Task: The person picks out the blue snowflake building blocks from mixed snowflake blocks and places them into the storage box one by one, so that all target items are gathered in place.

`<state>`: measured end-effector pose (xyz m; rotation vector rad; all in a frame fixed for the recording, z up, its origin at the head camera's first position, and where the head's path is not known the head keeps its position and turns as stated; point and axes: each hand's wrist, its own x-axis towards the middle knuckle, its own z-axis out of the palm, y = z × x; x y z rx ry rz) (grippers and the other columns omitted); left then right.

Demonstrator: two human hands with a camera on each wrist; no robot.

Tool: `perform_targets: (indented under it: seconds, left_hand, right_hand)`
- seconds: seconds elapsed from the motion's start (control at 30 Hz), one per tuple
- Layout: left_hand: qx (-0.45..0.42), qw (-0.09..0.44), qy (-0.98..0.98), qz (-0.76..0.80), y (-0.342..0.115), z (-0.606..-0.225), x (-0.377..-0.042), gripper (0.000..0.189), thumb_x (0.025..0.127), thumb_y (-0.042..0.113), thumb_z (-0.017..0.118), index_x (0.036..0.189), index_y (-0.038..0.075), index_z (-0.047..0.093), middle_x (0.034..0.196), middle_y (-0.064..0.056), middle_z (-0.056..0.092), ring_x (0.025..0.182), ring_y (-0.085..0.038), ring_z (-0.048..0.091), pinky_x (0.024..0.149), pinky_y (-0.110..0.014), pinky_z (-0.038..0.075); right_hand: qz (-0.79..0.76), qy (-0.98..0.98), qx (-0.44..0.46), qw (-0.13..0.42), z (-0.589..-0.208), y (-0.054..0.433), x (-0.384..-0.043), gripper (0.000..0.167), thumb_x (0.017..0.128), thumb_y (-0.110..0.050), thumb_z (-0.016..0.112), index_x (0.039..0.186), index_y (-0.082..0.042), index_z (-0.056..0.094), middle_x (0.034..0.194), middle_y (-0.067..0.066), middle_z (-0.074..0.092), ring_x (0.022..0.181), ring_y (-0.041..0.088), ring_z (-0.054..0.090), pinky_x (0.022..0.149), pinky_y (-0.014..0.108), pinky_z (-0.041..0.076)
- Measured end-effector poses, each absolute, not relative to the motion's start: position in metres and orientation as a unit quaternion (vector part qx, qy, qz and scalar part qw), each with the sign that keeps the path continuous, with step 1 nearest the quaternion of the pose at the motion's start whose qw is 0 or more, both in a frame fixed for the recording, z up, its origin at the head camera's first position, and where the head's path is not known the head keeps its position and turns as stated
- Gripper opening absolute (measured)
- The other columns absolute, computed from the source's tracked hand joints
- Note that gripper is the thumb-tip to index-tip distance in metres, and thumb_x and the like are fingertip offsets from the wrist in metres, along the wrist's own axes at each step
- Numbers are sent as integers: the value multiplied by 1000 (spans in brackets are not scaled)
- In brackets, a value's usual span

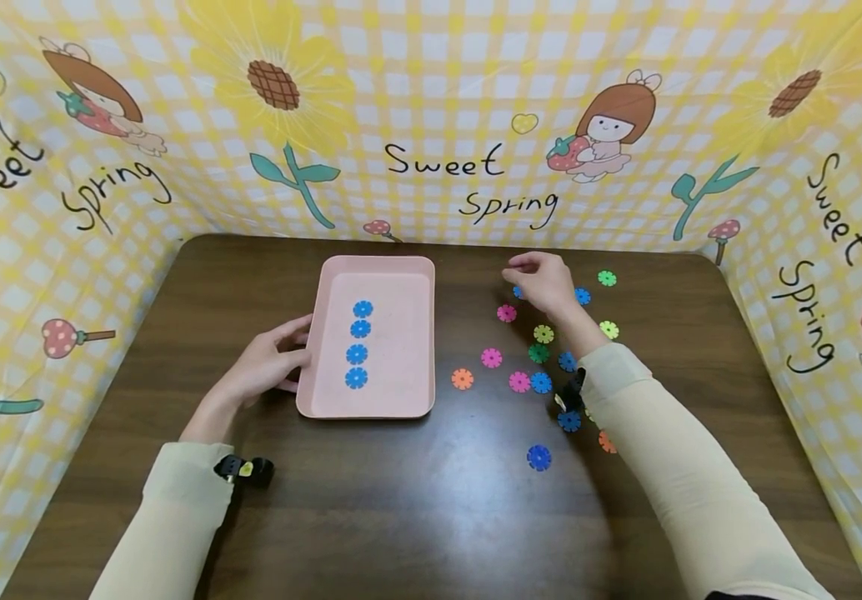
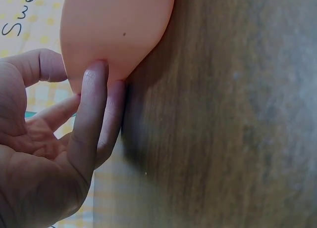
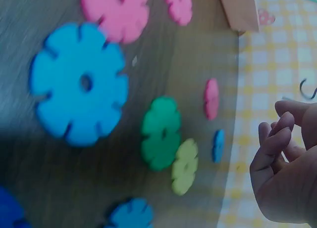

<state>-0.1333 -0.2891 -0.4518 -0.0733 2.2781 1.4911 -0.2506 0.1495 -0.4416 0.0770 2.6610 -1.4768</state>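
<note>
My left hand (image 1: 269, 358) rests its fingers against the outer left wall of a pink tray (image 1: 419, 350); in the left wrist view the fingers (image 2: 91, 94) are spread along that wall. Inside the tray, several blue notched plastic discs (image 1: 357, 354) lie in a column left of its middle. My right hand (image 1: 543, 282) hovers over the far right of the table, fingers loosely bent. Nothing shows between its fingers (image 3: 272, 144). Just below its fingertips lies a blue disc (image 3: 218, 145), partly hidden in the head view, with a pink disc (image 1: 506, 313) nearer me.
On the brown table (image 1: 401, 508), several loose discs lie right of the tray, among them an orange disc (image 1: 463, 379), a dark green disc (image 1: 538, 353) and a dark blue disc (image 1: 539, 457). The right forearm partly covers some. A yellow checked cloth (image 1: 438, 108) surrounds the table's back and sides.
</note>
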Motion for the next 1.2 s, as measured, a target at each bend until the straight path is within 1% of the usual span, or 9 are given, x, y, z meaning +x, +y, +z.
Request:
perform_targets:
  seconds: [0.07,0.13,0.2,0.3,0.43,0.53,0.73,1.0,1.2]
  left_hand:
    - [-26,206,819,535,-289,-452,-133,74,100,13,59,167,17,26,152,-26,41,108,-38,62,73,-45,64]
    - [-26,206,820,534,-289,-452,-132,74,101,13,59,167,17,26,152,-26,41,108,-38,62,73,-45,64]
    - [-27,205,821,532,-289,-452,-132,74,100,13,59,166,17,26,152,-26,41,108,-37,62,73,-45,64]
    - [-29,206,820,533,-289,-452,-132,74,100,12,59,167,18,26,152,-26,41,108,-37,62,73,-45,64]
    - [-31,206,821,532,-289,-451,-132,75,100,12,59,167,18,26,152,-26,41,108,-37,62,73,-45,64]
    - [-30,206,821,531,-289,-451,-132,74,100,12,59,166,18,26,152,-26,41,108,-38,62,73,-45,64]
    - [-29,206,824,528,-289,-451,-132,74,100,13,60,166,18,26,152,-26,40,108,-37,62,73,-44,64]
    - [-34,204,821,533,-289,-452,-133,75,100,11,59,166,19,27,151,-26,41,106,-37,62,73,-45,64]
    - [-35,204,819,534,-289,-453,-133,75,99,11,59,166,18,27,151,-26,41,105,-37,63,73,-45,64]
  right_hand:
    - [-482,873,41,52,-445,156,-251,33,97,-28,74,122,-7,73,114,12,70,80,21,63,68,30,55]
    - [-476,876,53,53,-448,161,-252,34,97,-28,74,123,-5,72,115,13,70,76,21,64,66,29,55]
    - [-461,884,58,53,-451,166,-252,36,96,-29,75,123,-4,72,115,14,71,77,21,65,67,30,55]
    - [-419,905,56,52,-455,171,-252,38,96,-31,75,122,-3,72,114,15,72,83,25,67,74,36,55]
    - [-368,927,41,63,-459,177,-250,42,95,-34,75,123,-3,71,115,14,71,99,30,65,88,44,54]
    - [-353,932,35,74,-460,178,-248,45,95,-35,75,125,-2,70,116,14,70,104,33,63,93,48,52]
    - [-333,939,29,79,-463,176,-247,45,95,-38,75,125,-5,72,115,13,71,103,32,64,90,49,53]
    - [-330,940,25,81,-463,174,-251,41,95,-35,75,120,-3,70,112,14,69,101,33,63,88,49,53]
    - [-341,937,27,74,-459,173,-251,32,97,-29,73,116,-3,71,109,14,71,98,32,65,89,48,53]
